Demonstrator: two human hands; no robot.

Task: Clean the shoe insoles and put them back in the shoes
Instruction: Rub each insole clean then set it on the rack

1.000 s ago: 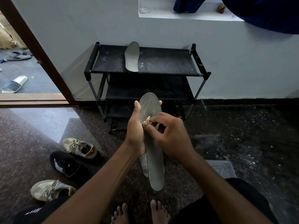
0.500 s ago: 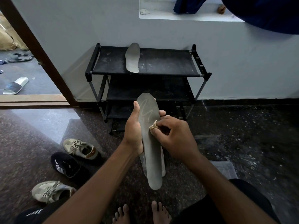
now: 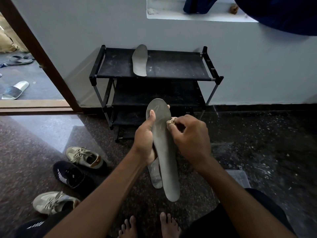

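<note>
A dark speckled stone floor (image 3: 257, 143) meets a pale grey wall. Above the floor, in front of the person, a long grey foam insole (image 3: 165, 152) is held toe end up and heel end down. The left hand (image 3: 145, 140) grips it from the left side, thumb pressed flat on its front face and fingers (image 3: 168, 106) wrapped round behind, one tip showing at the far edge. A second, paler insole (image 3: 155, 176) is held in the same hand behind the first, its lower end sticking out below. The right hand (image 3: 190, 134) pinches a small beige wad of cloth (image 3: 171, 120) between thumb and curled fingers, the wad touching the front insole's right edge near the toe end.

Behind the hands stands a black three-tier fabric shoe rack (image 3: 180, 66) against the wall, with a third grey insole (image 3: 140, 60) lying on its top shelf. On the floor to the left lie a beige laced sneaker (image 3: 85, 158), a black sneaker with white stripes (image 3: 68, 175) just beside it, and another beige sneaker (image 3: 54, 201) nearer the person. Bare feet (image 3: 130, 227) show at the bottom edge.
</note>
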